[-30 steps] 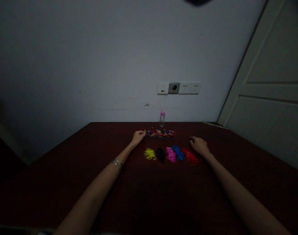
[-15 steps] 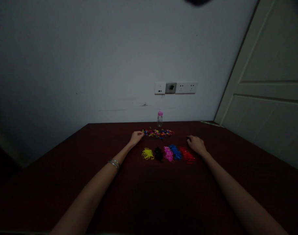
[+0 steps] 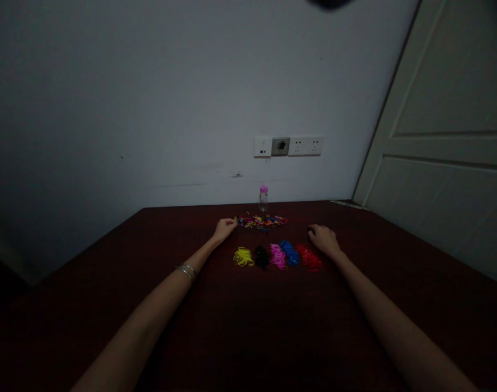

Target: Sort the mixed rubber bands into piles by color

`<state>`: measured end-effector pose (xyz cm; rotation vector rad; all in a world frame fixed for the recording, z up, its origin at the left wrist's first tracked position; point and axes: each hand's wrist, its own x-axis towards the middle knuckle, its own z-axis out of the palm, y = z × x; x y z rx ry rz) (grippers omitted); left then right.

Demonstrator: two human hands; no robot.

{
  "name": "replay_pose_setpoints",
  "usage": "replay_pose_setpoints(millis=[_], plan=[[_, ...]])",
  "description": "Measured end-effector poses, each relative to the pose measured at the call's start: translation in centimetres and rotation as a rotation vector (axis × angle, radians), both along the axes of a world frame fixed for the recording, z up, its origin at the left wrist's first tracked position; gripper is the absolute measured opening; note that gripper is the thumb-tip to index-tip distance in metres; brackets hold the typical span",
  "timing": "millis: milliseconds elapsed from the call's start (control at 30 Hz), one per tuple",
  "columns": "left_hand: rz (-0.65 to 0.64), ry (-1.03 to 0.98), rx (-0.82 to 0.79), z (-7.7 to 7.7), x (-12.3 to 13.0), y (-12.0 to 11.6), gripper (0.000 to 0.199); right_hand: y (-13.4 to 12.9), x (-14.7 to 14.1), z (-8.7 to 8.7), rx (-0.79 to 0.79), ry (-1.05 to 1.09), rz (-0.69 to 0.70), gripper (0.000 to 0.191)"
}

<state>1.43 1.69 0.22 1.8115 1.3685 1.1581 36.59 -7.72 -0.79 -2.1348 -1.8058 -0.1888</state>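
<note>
My left hand [image 3: 224, 230] rests at the left end of a mixed-colour heap of small rubber bands [image 3: 259, 221]. Its fingers are pinched together at the heap's edge; whatever is between them is too small and dark to make out. On the right, my right hand [image 3: 324, 238] lies on the table just beyond the red bands [image 3: 308, 257], thumb and forefinger a little apart and nothing seen in them. Nearer me, sorted piles form a row: yellow bands [image 3: 243, 257], black bands [image 3: 261, 257], pink bands [image 3: 278, 256] and blue bands [image 3: 289, 252], then the red.
A clear bottle with a pink cap [image 3: 264, 198] stands behind the mixed heap, close to the wall. Dark reddish-brown wood makes up the table [image 3: 232, 321]. Wall sockets [image 3: 289, 146] sit above it, and a pale panelled door [image 3: 444, 136] is at the right. The light is dim.
The whole view has shifted slightly, so everything sits a little further left. Both hands stay in nearly the same places beside the bands.
</note>
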Motion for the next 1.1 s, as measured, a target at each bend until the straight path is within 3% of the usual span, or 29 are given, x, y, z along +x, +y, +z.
replay_pose_setpoints(millis=[267,467,733,1100], plan=[[-0.046,0.271,0.089,1.5,1.0,0.5,0.01,-0.1,0.0,0.1,-0.001,0.004,-0.005,0.039],[-0.098,0.395,0.078,1.3,2.5,1.1,0.007,-0.2,-0.1,0.3,-0.007,0.017,-0.004,0.039],[-0.011,0.652,-0.018,1.4,3.2,1.0,0.016,-0.3,-0.4,0.4,-0.017,-0.003,-0.03,0.038],[-0.051,0.629,0.009,1.5,3.1,0.9,0.016,-0.2,-0.3,0.3,-0.018,0.014,-0.028,0.039]])
